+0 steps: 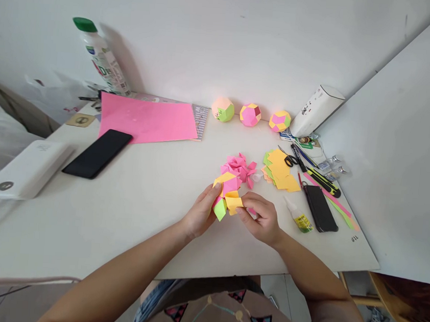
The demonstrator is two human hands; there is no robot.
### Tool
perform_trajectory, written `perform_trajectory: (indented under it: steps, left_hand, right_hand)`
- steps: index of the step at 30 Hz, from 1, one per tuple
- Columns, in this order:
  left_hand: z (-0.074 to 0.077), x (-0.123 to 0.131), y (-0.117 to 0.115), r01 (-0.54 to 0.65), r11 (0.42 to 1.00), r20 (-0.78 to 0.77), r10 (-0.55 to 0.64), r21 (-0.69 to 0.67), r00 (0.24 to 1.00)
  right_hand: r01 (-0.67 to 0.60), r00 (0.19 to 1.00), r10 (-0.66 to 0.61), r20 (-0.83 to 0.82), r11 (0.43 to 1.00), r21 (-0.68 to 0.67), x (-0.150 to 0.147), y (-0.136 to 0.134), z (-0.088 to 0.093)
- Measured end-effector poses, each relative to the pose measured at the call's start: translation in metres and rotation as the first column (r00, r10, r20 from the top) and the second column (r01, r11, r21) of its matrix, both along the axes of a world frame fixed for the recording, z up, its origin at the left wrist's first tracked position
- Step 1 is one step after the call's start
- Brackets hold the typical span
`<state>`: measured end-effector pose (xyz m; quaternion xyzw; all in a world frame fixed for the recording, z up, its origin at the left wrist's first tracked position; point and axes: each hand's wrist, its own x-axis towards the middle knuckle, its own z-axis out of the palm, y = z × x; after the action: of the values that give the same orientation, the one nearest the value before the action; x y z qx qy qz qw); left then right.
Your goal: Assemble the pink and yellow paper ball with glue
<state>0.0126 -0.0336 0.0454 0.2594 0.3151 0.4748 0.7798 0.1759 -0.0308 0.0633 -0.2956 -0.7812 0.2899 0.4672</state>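
Observation:
My left hand grips a partly built paper shape of pink, yellow and green folded faces, thumb pressed on its side. At its lower right, my right hand pinches a yellow paper flap that joins the shape. A bit of pink paper shows by the right fingers; whether it is held I cannot tell. Right behind the shape lies a heap of folded pink paper pieces. To the right is a stack of yellow and green paper pieces. A small glue bottle lies right of my right hand.
Three finished paper balls stand along the wall. At right lie scissors, a utility knife and a black case. At left are a pink sheet, a phone, a white box and a tall bottle.

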Motion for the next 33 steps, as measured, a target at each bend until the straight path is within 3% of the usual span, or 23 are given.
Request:
perform_trajectory:
  steps: [23,33]
  left_hand:
    - [-0.0027,-0.0006,0.0001,-0.004,0.998,-0.058,0.001,-0.058,0.998]
    - [0.0014,-0.0008,0.0016,0.039,0.997,-0.041,-0.042,-0.067,0.998]
  right_hand:
    - [-0.074,0.997,0.076,0.022,0.993,-0.093,-0.0006,0.0004,0.0057]
    - [-0.168,0.978,0.117,-0.171,0.929,-0.329,0.0066,-0.0002,0.0036]
